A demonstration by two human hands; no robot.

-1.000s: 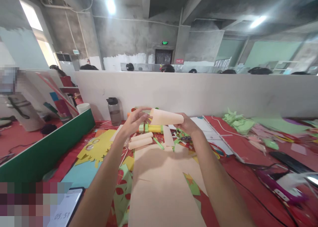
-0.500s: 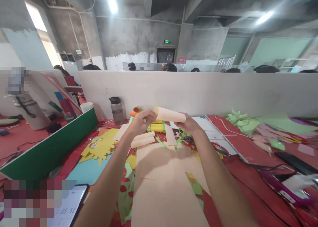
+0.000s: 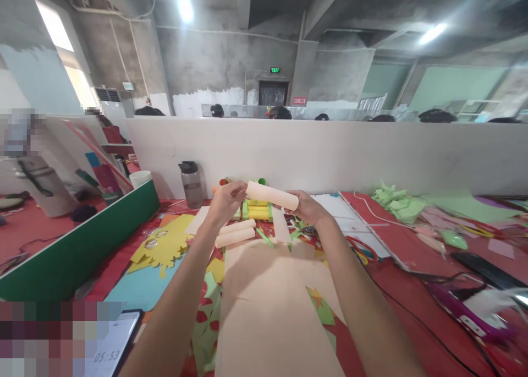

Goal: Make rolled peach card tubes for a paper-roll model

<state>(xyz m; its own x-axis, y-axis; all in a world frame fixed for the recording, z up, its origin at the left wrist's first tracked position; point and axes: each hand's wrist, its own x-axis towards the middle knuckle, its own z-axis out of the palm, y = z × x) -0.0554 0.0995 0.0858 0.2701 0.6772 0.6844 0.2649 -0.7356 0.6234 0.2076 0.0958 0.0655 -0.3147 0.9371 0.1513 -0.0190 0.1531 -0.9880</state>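
Observation:
A rolled tube of pale peach paper is held up between both hands, tilted slightly down to the right. My left hand grips its left end with fingers pinched together. At the other end, my right hand has its fingers closed round the roll. Two similar peach paper rolls lie on the table below my left hand. A large flat peach sheet stretches from there toward me, between my forearms. Behind the held tube sit yellow paper rolls with green edges.
Yellow cut-out paper and blue paper lie left, beside a green divider. A dark bottle stands by the white partition. Scissors, a purple power strip and green paper scraps are to the right.
The paper tube has become narrower and more tightly rolled. It has shifted slightly left and a little lower, with my right hand moving along with it.

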